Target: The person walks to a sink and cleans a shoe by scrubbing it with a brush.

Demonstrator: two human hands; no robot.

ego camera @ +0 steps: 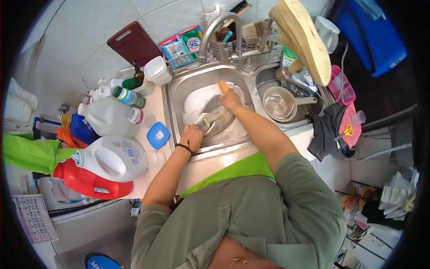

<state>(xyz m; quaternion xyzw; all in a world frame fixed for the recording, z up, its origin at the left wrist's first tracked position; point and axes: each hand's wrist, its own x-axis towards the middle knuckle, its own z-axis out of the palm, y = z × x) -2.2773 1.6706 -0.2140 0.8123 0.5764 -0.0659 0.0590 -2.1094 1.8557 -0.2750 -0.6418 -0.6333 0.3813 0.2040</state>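
Observation:
In the left basin of a stainless steel sink point(169, 88), my left hand point(192, 137) grips a wet beige-grey fabric shoe point(224, 117) near its opening. My right hand point(231, 99) is closed around a brush with a tan, wood-like handle point(223, 86), just above the far part of the shoe. The brush's bristles are hidden. Under the shoe is a white, flat surface point(195, 101) with wet, foamy patches. A second beige shoe point(304, 40) is propped sole outward over the right basin, near the tap fittings.
A curved steel faucet point(217, 25) arches over the basin's far edge. Right of it, a handled pot point(278, 103) occupies the smaller basin. Jugs point(112, 158), a blue lid point(158, 135) with white powder and clear cups crowd the left counter. Yellow scissors point(348, 130) lie on cloths at right.

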